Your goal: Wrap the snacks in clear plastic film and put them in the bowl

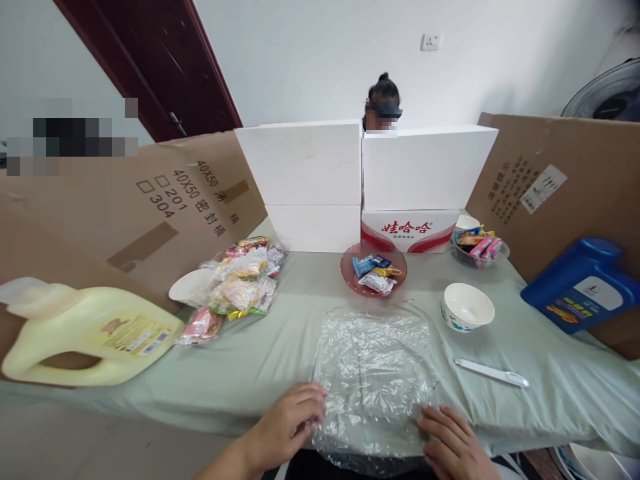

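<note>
A clear crinkled plastic bag [373, 373] lies spread flat on the cloth at the front middle, its near end hanging over the table edge. My left hand [293, 423] has its fingers curled round the bag's left edge, near the front. On the right front corner rests my right hand [453, 437], fingers stretched out and slightly apart, touching the plastic. Beyond the bag stands a pink glass dish [350, 283] with several wrapped snacks [379, 272] in it. To the bag's right are a white bowl [467, 307] and a white plastic strip-like tool [491, 372].
Packaged snacks [243, 283] are heaped at left by another white bowl [193, 287]. A yellow jug [95, 333] and a blue bottle [583, 283] lie at the sides. Behind stand white boxes [305, 173] and cardboard [200, 193]; a clear snack bowl [480, 250] sits back right. A person [383, 107] is beyond.
</note>
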Tool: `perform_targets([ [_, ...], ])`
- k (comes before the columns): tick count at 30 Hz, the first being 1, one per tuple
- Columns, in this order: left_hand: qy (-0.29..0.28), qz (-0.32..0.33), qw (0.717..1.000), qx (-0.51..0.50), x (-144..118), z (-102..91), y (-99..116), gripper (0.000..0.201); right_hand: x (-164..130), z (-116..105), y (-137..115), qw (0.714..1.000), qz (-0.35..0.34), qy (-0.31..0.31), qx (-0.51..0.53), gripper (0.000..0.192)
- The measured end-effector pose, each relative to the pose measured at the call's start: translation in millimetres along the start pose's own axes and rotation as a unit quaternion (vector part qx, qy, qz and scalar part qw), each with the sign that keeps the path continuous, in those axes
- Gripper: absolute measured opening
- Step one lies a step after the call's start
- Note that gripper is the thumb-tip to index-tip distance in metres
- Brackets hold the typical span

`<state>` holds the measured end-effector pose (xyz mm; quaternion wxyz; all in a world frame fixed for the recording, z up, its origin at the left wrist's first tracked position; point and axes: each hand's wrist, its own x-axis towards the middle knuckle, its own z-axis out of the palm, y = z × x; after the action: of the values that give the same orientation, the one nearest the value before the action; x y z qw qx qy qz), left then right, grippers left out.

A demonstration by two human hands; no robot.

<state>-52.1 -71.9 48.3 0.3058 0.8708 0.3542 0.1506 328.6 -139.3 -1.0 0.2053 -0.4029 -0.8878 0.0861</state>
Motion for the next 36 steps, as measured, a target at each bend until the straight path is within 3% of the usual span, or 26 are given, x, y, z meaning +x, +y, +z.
perform_targets([
  [3,0.002,-0.072,0.996,-0.054,5.8,-6.2,4.2,0.015,9.1,-13.6,-6.8,0.992,0.075,-0.012,0.102,0.019],
  [7,0.029,-0.170,0.970,-0.169,15.2,-7.3,1.8,0.018,18.0,-25.7,-1.4,0.951,0.184,-0.038,0.244,0.024],
  [10,0.109,-0.193,0.929,-0.295,28.6,-1.5,-7.2,0.026,34.0,-26.3,10.4,0.918,0.255,-0.010,0.302,0.029],
  [13,0.214,-0.223,0.893,-0.328,48.1,4.8,-20.3,0.032,61.1,-17.9,25.9,0.886,0.310,0.079,0.336,0.032],
  [16,0.333,-0.269,0.866,-0.259,67.0,10.6,-33.5,0.026,89.2,-2.0,44.4,0.855,0.367,0.153,0.333,0.040],
  [19,0.395,-0.301,0.862,-0.097,78.0,18.5,-43.6,0.025,107.8,13.1,60.7,0.856,0.399,0.177,0.277,0.042],
  [23,0.385,-0.299,0.872,0.049,80.4,32.4,-52.1,0.033,116.7,20.1,70.5,0.870,0.408,0.186,0.203,0.042],
  [28,0.379,-0.268,0.875,0.136,79.2,43.3,-58.8,0.036,122.3,18.9,70.8,0.916,0.370,0.152,-0.009,0.042],
  [33,0.348,-0.258,0.883,0.179,80.2,42.9,-61.0,0.032,126.1,25.1,75.4,0.928,0.349,0.092,-0.096,0.041],
  [36,0.336,-0.259,0.880,0.214,80.1,35.4,-51.1,0.032,124.5,22.3,76.7,0.927,0.349,0.084,-0.109,0.039],
])
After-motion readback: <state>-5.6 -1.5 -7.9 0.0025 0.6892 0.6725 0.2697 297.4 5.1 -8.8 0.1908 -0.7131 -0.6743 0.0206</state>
